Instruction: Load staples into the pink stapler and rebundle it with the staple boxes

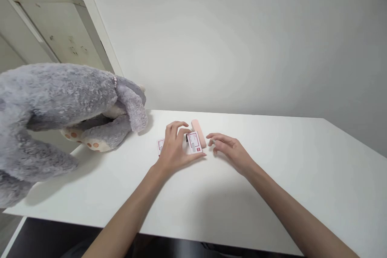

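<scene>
The left hand [174, 150] has its thumb and index finger parted wide, bracketing a white card with red print [194, 142]; from where I stand I can't tell whether they press its edges. The right hand [229, 149] holds nothing: its fingers curl loosely, a little apart, at 3 o'clock from that card.

Taking the wearer's forward as 12 o'clock, the card sits at 2 o'clock from the left palm, inside the gap of those fingers. It is a small rectangle with a red border and a solid red patch at its lower right corner. Just beside it, at 1 o'clock, lies a long pink object with rounded ends [198, 133]. A 2nd red-bordered card [160, 145] shows at 10 o'clock, partly behind the left hand. Farther out, at 10 o'clock, a grey plush toy [69, 92] leans over the white table [272, 193].
</scene>
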### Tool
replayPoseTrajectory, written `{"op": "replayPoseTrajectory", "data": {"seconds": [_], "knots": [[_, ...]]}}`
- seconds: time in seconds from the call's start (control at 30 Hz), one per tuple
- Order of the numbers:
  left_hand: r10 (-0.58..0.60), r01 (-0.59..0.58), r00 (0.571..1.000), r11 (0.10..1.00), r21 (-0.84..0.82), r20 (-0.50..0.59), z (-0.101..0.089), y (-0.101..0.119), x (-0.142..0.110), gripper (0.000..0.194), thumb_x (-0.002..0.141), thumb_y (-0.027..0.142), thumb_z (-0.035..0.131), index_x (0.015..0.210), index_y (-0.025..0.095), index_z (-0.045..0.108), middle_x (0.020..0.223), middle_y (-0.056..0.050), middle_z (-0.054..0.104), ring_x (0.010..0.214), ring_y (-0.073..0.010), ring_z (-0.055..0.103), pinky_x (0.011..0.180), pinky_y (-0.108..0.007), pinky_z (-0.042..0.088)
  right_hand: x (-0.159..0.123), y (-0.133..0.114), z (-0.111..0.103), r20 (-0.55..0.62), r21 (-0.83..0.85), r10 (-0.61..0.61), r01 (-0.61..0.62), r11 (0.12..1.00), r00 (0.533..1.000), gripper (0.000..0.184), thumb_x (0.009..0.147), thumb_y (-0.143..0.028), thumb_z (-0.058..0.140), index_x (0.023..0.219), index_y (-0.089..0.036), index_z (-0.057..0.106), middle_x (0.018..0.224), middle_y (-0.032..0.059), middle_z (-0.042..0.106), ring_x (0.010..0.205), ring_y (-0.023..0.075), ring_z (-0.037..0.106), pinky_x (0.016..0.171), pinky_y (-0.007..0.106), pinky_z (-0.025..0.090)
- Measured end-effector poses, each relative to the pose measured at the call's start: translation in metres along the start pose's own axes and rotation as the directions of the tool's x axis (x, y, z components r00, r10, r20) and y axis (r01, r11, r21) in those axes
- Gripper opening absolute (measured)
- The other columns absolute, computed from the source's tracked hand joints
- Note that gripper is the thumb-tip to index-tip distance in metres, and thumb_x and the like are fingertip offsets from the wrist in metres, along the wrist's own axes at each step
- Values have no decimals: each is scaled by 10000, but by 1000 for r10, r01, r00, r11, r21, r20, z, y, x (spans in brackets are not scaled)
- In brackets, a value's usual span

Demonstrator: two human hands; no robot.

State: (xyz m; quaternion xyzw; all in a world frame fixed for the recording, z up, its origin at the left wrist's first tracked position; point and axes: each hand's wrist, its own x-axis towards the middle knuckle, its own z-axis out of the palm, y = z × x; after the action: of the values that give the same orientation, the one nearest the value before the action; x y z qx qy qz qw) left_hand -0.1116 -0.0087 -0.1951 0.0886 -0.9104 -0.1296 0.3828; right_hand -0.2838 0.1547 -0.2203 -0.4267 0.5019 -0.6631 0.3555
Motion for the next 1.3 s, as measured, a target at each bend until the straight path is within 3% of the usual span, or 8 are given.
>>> {"op": "replayPoseTrajectory", "data": {"seconds": [0.1,0.3,0.47,0.6,0.8,0.97,1.1,1.3], "knots": [[18,-14,998,997,-81,53,6,11,-3,640,708,544,881,1191,257,574,1351,-140,527,1313,-361,412,1094,-516,386,-4,-5,6,182,-57,6,5,998,983,201,872,-456,766,960,-278,795,1435,58,597,1205,263,610,929,407,529],[-51,104,987,929,-356,155,5,24,-3,635,662,417,920,1205,265,629,1329,-138,560,1291,-370,468,1098,-497,395,-7,-2,9,233,-93,162,-144,985,959,257,844,-474,791,981,-256,793,1021,54,744,893,225,670,818,380,537],[-209,359,932,647,-673,297,2,32,0,355,881,393,741,1203,254,686,1187,-97,683,1163,-304,608,1085,-447,420,-6,-3,2,239,79,135,-158,984,962,333,817,-552,790,946,-245,798,964,59,735,938,250,663,910,431,524],[-197,423,906,432,-796,375,8,33,1,318,912,404,724,1186,244,713,1209,-105,701,1175,-290,640,1086,-434,433,-7,-3,-2,285,159,144,-195,968,947,372,766,-580,828,896,-233,793,949,64,713,907,247,642,886,440,524],[-269,439,890,285,-852,369,14,29,2,347,848,375,814,1125,218,675,1161,-111,708,1142,-274,658,1033,-422,473,-5,-4,-1,273,183,98,-151,971,957,328,814,-551,801,909,-237,793,973,70,718,925,242,639,915,437,508],[-415,401,860,190,-896,297,16,23,4,378,806,389,852,1064,232,624,1045,-52,719,993,-210,678,952,-353,492,-1,-7,2,178,159,83,-111,981,981,341,856,-540,760,1028,-249,803,1213,103,731,1017,260,653,898,435,522],[-501,387,826,171,-906,258,17,18,4,338,816,409,835,1024,237,631,1003,-19,705,952,-178,655,944,-321,479,0,-7,3,72,133,68,-77,988,995,321,880,-525,735,1034,-253,811,1390,106,659,1166,290,625,861,407,537],[-522,393,827,274,-878,207,16,20,4,243,861,421,785,951,219,684,969,-13,691,943,-178,649,937,-312,482,2,-3,0,-53,136,29,-22,990,998,279,885,-506,740,1007,-265,809,1387,91,654,1179,281,637,909,410,527]]}}
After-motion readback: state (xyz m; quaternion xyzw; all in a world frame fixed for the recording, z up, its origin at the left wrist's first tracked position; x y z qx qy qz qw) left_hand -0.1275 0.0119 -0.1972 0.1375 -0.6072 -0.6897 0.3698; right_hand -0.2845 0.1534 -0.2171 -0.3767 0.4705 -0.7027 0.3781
